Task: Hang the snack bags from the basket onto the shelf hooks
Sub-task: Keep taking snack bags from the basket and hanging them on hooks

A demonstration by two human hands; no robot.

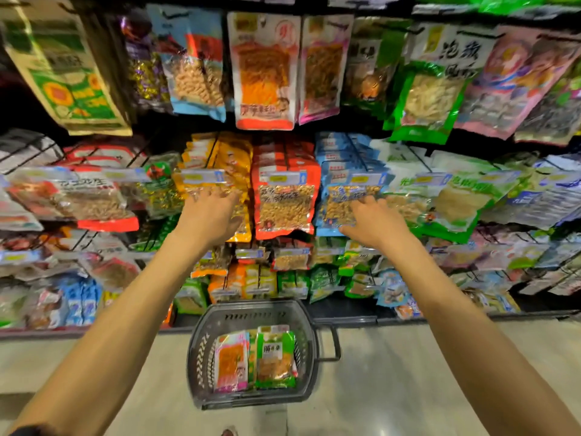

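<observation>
left hand (211,214), right hand (375,223): flat on shelf bags (339,204) | basket bags (274,357): below

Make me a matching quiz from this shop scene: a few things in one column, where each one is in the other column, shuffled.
Things
1. left hand
2. right hand
3. grey basket
4. green snack bag

Places
A. in the basket, beside the orange snack bag
B. on the floor below the shelves
C. against the blue peanut bag
D. against the yellow bags

Pairs: 1-D, 2-C, 3-B, 4-A
</observation>
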